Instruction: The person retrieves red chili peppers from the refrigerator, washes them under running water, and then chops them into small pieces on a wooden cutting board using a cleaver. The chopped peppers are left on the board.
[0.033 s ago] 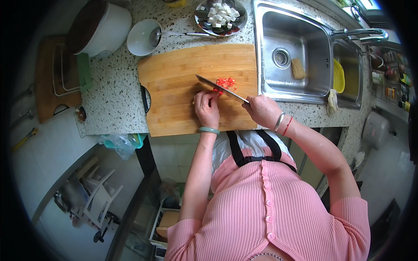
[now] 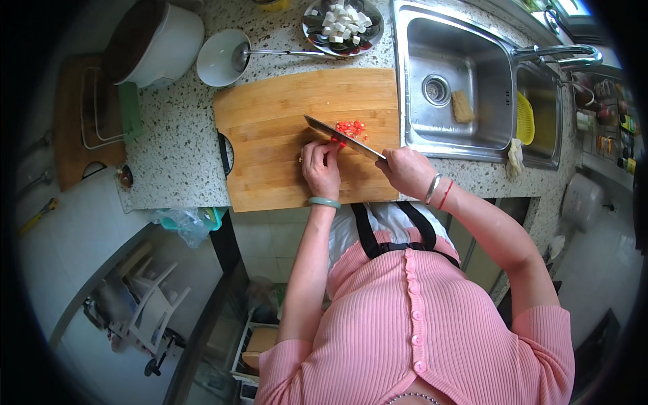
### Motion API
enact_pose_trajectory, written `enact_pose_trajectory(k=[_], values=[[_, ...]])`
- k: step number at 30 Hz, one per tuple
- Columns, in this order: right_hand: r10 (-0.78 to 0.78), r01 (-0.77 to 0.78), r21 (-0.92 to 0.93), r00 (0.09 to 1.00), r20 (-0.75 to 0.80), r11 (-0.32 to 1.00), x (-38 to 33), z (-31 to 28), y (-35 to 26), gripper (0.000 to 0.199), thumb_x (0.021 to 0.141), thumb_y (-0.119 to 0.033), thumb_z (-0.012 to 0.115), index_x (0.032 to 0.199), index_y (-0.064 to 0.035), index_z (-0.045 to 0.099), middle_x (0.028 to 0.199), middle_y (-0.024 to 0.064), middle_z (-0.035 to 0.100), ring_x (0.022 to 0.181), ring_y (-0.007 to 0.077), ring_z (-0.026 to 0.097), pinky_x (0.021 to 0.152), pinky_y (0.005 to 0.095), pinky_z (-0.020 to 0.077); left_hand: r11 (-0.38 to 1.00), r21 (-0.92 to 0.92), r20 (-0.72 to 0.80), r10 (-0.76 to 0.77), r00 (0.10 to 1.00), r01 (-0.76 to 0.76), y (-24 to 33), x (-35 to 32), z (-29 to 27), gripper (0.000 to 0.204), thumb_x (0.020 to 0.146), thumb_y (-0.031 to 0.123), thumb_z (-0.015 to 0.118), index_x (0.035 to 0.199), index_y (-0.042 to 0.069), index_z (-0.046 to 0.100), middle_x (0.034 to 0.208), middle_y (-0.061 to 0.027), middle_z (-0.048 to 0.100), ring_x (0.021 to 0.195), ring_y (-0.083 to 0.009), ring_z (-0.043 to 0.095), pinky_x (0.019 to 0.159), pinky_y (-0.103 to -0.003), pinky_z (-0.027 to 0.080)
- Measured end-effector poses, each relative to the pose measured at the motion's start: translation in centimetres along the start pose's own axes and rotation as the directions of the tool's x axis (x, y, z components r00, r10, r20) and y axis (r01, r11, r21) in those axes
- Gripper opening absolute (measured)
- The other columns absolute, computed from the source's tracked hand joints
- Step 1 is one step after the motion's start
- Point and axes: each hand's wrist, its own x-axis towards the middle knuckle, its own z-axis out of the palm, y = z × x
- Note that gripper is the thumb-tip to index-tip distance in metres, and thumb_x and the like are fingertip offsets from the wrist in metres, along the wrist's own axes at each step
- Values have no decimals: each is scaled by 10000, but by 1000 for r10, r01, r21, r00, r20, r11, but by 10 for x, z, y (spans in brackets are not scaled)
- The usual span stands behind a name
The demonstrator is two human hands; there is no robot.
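Chopped red chilli point(image 2: 352, 128) lies in a small heap on the wooden cutting board point(image 2: 263, 145). My right hand point(image 2: 409, 171) is closed round the handle of a kitchen knife point(image 2: 331, 130), whose blade slants up to the left across the board, between the heap and my left hand. With bent fingers, my left hand point(image 2: 319, 165) holds down a short piece of red chilli point(image 2: 339, 141) against the near side of the blade. My fingers hide part of that piece.
Beyond the board stand a white bowl point(image 2: 214, 62) with a ladle point(image 2: 283, 52) across it and a plate of white cubes point(image 2: 345, 25) over dark pieces. To the right is a steel sink point(image 2: 459, 138) with a sponge point(image 2: 462, 106). A large white pot point(image 2: 172, 44) stands far left.
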Motion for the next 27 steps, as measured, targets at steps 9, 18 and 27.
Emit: enact_pose_trajectory(k=[9, 18, 27], values=[[-15, 13, -11, 989, -150, 1000, 15, 33, 5, 263, 904, -238, 583, 789, -1, 597, 688, 220, 621, 689, 415, 622, 619, 499, 489, 998, 46, -9, 35, 999, -34, -4, 0, 3, 136, 759, -8, 718, 773, 40, 592, 807, -95, 593, 777, -292, 567, 697, -386, 466], [30, -29, 34, 998, -53, 999, -5, 4, -2, 285, 909, -254, 574, 793, 3, 619, 694, 235, 623, 676, 413, 625, 620, 487, 498, 998, 58, -19, 12, 1000, -11, -3, -2, 3, 134, 768, 13, 719, 779, 50, 591, 800, -95, 596, 769, -296, 563, 686, -396, 456], [13, -20, -49, 992, -129, 999, 15, 34, -4, 190, 884, -191, 577, 822, -12, 581, 677, 222, 622, 673, 412, 624, 616, 499, 499, 998, 67, 30, 10, 1000, -12, -3, -1, 1, 134, 762, 17, 707, 769, 47, 576, 824, -108, 606, 781, -323, 560, 704, -409, 462]])
